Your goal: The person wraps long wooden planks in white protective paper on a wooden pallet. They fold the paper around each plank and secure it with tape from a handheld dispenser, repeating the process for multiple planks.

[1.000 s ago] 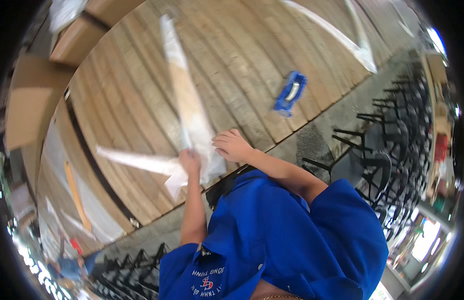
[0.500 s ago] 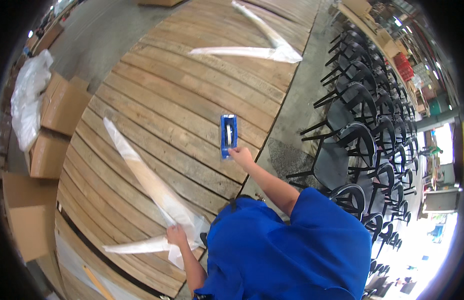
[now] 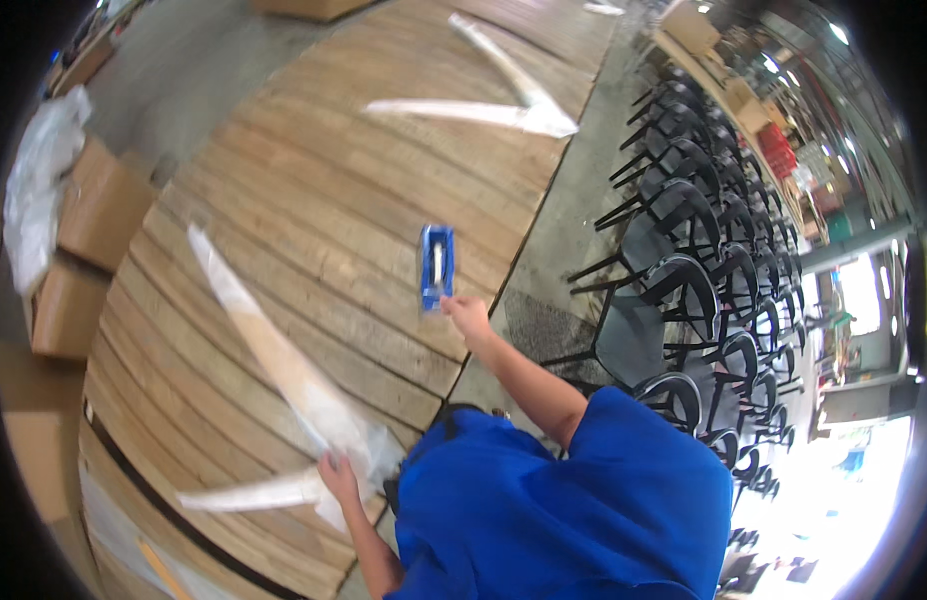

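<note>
A V-shaped wooden piece wrapped in white sheeting (image 3: 274, 350) lies on the slatted wooden platform, its joined end close to my body. My left hand (image 3: 341, 478) is closed on the wrapping near that joined end. Farther out stands a blue tape dispenser (image 3: 426, 270) with a pale roll inside. At its near end is my right hand (image 3: 469, 318), fingers pinched together at the tape's end; the strip itself is too small to make out clearly. Another wrapped V-shaped piece (image 3: 544, 118) rests farther up the platform.
Rows of black chairs (image 3: 629, 335) stand to the right beyond the platform edge. Cardboard boxes (image 3: 104, 205) and crumpled white plastic (image 3: 44, 190) are at the left. A yellow strip (image 3: 164, 570) lies on pale sheeting at the lower left.
The whole view has shifted, moving the scene slightly left. My right hand has drawn slightly to the right of the dispenser's near end. My left hand stays at the wrapped piece.
</note>
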The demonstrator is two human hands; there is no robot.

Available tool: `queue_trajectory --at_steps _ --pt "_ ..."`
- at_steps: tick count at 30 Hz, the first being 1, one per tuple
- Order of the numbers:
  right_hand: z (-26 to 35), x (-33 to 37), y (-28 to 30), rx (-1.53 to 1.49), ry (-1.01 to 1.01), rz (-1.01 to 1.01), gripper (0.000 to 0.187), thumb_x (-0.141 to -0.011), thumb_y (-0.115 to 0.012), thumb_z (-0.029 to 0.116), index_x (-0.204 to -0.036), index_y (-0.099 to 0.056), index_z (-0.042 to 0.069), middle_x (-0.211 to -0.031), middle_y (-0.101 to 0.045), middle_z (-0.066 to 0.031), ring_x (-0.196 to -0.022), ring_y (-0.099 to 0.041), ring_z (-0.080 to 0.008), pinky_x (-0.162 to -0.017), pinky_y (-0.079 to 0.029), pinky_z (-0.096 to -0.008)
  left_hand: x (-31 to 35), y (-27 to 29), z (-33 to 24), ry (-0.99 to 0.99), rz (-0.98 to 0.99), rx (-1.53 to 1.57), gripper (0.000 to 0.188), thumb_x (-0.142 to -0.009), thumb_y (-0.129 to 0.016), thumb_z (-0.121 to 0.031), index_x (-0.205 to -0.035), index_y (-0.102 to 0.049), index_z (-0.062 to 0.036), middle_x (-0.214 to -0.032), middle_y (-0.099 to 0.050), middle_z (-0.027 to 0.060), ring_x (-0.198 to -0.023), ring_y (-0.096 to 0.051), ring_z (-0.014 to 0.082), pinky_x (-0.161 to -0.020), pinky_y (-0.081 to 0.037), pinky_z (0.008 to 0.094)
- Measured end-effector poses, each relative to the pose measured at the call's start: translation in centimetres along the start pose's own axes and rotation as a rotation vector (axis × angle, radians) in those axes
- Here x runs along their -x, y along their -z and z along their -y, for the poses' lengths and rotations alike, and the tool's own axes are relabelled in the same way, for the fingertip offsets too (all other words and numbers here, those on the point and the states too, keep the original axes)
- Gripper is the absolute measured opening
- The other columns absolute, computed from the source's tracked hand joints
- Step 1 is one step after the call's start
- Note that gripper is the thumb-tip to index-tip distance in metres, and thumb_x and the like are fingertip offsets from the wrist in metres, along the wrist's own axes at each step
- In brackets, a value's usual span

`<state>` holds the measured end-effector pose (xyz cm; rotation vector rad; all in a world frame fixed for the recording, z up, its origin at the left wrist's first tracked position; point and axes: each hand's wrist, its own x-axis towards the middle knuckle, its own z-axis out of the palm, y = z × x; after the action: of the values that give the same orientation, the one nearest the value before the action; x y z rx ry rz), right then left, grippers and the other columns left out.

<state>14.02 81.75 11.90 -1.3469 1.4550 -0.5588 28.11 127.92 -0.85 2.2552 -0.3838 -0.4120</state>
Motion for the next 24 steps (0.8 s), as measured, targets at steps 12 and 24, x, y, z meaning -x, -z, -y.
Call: queue_trajectory --at_steps 12,24 --pt "-7.7 -2.3 -2.7 0.673 -0.161 0.102 0.034 -0.079 -0.078 0.033 -0.092 -0.077 0.001 -0.084 -0.073 -0.0084 -0.076 -0.065 -0.0165 -0.071 -0.051 -0.0348 1.0 1.8 -2.4 -0.065 0.049 -0.214 0.061 -0.083 -0.072 -0.027 -0.137 -0.055 -0.0039 -0.141 -0.05 0.0195 -0.128 -0.047 0.0406 -0.109 -0.037 0.0511" --pt "-9.6 22.3 -22.5 0.827 0.646 0.873 0.034 -0.092 -0.068 0.032 -0.093 -0.076 0.0 -0.081 -0.074 -0.0113 -0.076 -0.07 -0.0222 -0.072 -0.054 -0.0343 2.2 4.0 -2.8 -0.183 -0.033 -0.255 0.066 -0.078 -0.071 -0.018 -0.14 -0.053 -0.0035 -0.141 -0.047 0.008 -0.12 -0.049 0.0308 -0.1 -0.038 0.0467"
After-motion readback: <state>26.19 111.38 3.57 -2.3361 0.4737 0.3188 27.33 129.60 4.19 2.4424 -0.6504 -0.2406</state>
